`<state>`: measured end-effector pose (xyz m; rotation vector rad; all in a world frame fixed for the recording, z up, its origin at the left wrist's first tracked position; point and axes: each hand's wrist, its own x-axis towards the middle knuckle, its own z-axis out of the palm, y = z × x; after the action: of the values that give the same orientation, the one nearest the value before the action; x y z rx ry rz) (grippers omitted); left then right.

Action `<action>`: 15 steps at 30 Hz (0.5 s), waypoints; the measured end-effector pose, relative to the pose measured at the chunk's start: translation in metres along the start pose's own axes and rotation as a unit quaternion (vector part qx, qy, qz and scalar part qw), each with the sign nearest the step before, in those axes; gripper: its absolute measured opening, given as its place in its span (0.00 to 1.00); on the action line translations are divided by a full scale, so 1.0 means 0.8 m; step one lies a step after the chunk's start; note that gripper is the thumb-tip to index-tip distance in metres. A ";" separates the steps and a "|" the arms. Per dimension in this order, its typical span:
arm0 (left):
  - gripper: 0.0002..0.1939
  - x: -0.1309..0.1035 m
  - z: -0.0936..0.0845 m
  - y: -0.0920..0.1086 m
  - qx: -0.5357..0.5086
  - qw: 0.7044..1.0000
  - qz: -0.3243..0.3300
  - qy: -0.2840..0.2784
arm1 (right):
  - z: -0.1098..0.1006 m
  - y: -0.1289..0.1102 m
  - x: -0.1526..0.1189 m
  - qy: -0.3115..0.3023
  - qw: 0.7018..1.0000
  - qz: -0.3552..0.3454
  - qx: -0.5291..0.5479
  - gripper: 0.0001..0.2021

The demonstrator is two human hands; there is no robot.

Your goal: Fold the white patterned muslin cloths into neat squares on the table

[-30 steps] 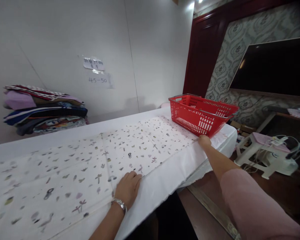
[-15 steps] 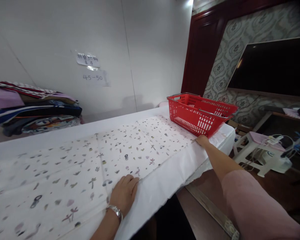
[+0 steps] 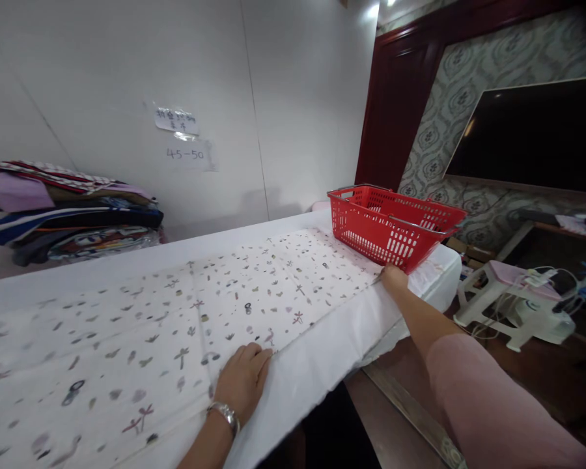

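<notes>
A patterned white cloth (image 3: 146, 326) lies spread along a bench (image 3: 317, 371), its left end running out of view and its far right corner obscured near a red basket (image 3: 360, 223); whether the basket sits on it cannot be told. The left hand (image 3: 243, 378), above a silver bracelet (image 3: 224, 417), lies palm down on the near edge, fingers together. The right hand (image 3: 393, 278) reaches the near right corner, its fingertips too hidden to show a pinch. The bench, covered in white, stands along a pale wall (image 3: 303, 117), where one note (image 3: 185, 154) reads "45-50" and the writing above it is hard to read. Folded clothes (image 3: 73, 215) are stacked at left; a dark screen (image 3: 527, 137) and a stool (image 3: 498, 286) stand right. White cover shows along the cloth's near and far edges; the basket crowds the right hand, while the hands are well apart.
</notes>
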<state>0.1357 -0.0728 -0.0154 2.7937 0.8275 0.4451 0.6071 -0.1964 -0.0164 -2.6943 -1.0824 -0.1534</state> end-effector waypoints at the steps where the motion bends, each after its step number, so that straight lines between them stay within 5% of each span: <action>1: 0.15 0.000 0.000 0.000 -0.001 1.000 0.002 -0.001 | 0.001 -0.001 -0.002 0.010 0.999 0.035 -0.006 0.14; 8: 0.15 -0.001 -0.002 0.003 0.001 1.000 -0.007 -0.013 | 0.002 -0.007 -0.011 0.051 0.987 0.154 -0.018 0.15; 15: 0.16 0.000 -0.003 0.007 -0.003 0.999 -0.018 -0.032 | -0.011 -0.021 -0.026 0.083 0.986 0.146 0.004 0.14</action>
<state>0.1374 -0.0773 -0.0121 2.7681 0.8593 0.3482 0.5804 -0.2003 -0.0087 -2.7367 -0.6308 -0.3136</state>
